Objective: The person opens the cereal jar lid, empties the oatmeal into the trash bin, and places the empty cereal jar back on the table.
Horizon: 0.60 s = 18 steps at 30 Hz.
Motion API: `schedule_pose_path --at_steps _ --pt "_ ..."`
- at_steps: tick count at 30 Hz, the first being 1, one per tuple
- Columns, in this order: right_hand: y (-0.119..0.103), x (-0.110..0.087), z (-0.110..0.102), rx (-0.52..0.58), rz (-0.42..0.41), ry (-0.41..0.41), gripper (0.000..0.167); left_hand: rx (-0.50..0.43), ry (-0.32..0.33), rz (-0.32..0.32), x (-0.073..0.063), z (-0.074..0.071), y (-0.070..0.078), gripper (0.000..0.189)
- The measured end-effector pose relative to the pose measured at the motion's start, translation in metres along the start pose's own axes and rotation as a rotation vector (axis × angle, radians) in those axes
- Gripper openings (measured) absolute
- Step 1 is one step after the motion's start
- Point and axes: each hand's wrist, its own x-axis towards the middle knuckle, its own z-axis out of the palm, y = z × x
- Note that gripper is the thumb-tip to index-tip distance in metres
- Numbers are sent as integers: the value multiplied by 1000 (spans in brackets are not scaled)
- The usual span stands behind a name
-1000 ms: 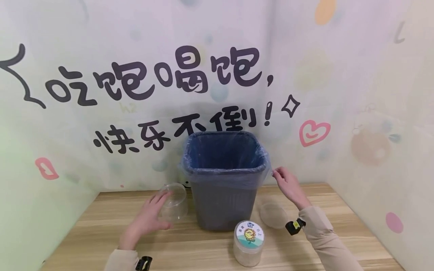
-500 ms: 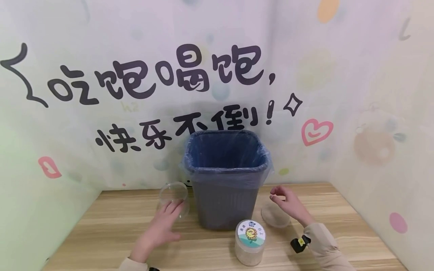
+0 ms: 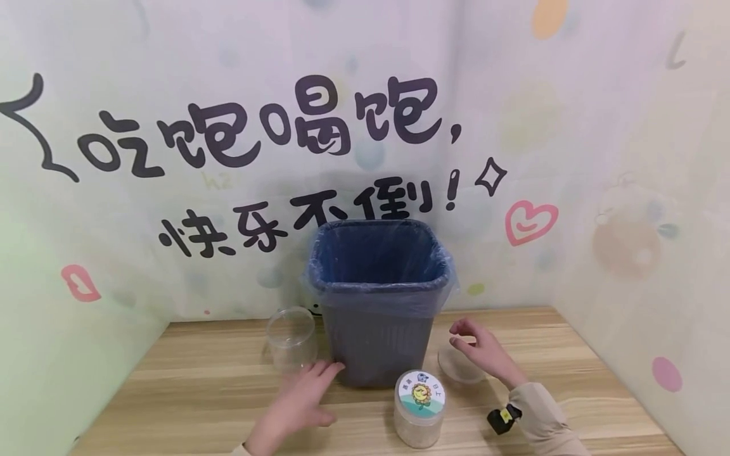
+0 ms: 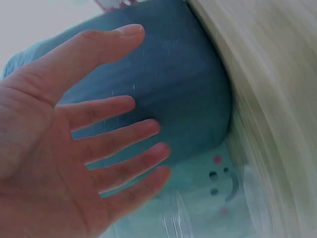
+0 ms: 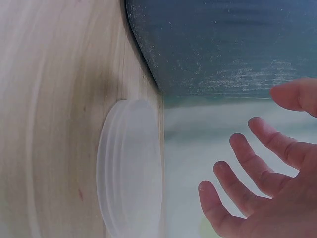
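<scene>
A dark trash bin (image 3: 379, 342) lined with a thin clear bag (image 3: 382, 301) stands in the middle of the table. My left hand (image 3: 299, 402), fingers spread and holding nothing, hovers at the bin's lower left; whether it touches the bin I cannot tell. In the left wrist view the left palm (image 4: 54, 168) faces the bin. My right hand (image 3: 485, 351) is loosely bent and holds nothing, above a clear round lid (image 3: 456, 370) lying right of the bin. The right wrist view shows the right fingers (image 5: 242, 193) apart from the lid (image 5: 133, 168).
An uncovered clear plastic jar (image 3: 291, 332) stands left of the bin. A lidded jar (image 3: 419, 421) with a sunflower label stands before the bin, between the hands. Behind the wooden table (image 3: 188, 380) rises a printed wall (image 3: 365, 158).
My right hand has let go of the bag's edge and come down over the lid. My left hand has moved from beside the clear jar rightward and nearer, toward the bin's base.
</scene>
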Motion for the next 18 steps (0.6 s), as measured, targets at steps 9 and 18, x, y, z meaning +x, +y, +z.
schedule_pose_path --at_steps 9,18 --pt "0 -3 4 36 15 12 18 -71 -169 9 19 21 26 79" --pt "-1 -7 10 59 30 20 18 -340 -264 140 51 43 33 84"
